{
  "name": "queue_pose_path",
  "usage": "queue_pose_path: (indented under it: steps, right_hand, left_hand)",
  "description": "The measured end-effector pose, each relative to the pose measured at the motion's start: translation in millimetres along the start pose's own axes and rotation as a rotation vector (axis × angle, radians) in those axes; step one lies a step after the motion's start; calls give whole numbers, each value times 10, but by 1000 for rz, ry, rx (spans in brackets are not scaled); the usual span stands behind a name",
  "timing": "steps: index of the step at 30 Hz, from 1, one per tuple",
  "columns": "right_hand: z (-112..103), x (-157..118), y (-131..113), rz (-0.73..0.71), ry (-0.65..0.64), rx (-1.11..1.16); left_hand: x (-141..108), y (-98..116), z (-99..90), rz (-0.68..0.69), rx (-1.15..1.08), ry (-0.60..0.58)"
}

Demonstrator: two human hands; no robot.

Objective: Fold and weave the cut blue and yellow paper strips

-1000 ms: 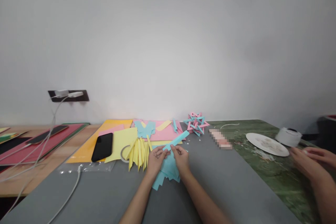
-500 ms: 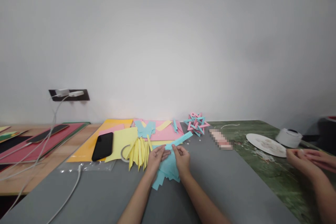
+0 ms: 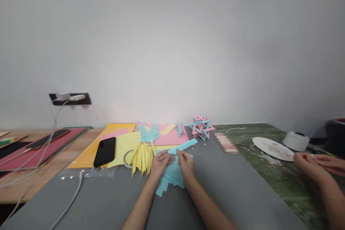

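The right hand (image 3: 185, 163) has a blue strip (image 3: 188, 145) pinched between thumb and fingers. The left hand (image 3: 159, 163) is at the strip's left end, its fingertips close to the paper; whether it grips the strip or only steadies it, I cannot tell. The strip is held slightly tilted, right end farther away, above a fanned pile of blue papers (image 3: 171, 176) in the middle of the grey counter (image 3: 229, 187).

Over the last second the strip's right end has dipped and swung a little to the right, so it now slopes less. Both hands have stayed over the pile; this looks like a small adjustment of the paper, with the strip not set down.

Just left of the pile are folded yellow strips (image 3: 142, 159), beside a roll of tape (image 3: 125, 158), with a black phone (image 3: 104, 152) farther left. A pink and blue paper ball (image 3: 201, 128) sits by the far edge. At the right, another person's hands (image 3: 309, 167) are near a white plate (image 3: 258, 143).
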State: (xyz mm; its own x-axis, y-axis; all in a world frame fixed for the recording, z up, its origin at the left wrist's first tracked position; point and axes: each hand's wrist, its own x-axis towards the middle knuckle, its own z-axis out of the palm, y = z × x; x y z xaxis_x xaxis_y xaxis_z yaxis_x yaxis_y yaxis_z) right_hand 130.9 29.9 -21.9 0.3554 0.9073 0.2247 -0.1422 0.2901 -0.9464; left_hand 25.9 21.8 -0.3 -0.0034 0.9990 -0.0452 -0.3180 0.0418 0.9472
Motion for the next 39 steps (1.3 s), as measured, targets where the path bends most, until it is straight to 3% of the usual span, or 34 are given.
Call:
queue_pose_path:
  steps: [5, 11, 17, 27, 33, 39]
  right_hand:
    - [32, -33, -38, 13, -101, 10]
    - [22, -27, -44, 22, -32, 41]
    - [15, -31, -60, 5, -47, 44]
    - [42, -63, -125, -18, -130, 1]
    - [47, -31, -83, 11, -104, 57]
    - [52, -13, -55, 67, -154, 60]
  left_hand:
    - [-15, 10, 15, 33, 17, 30]
    - [-25, 25, 22, 55, 23, 43]
    - [-12, 15, 11, 56, 20, 10]
    - [11, -5, -17, 86, 30, 97]
    - [36, -26, -41, 39, -25, 71]
    - [39, -23, -54, 125, 26, 42]
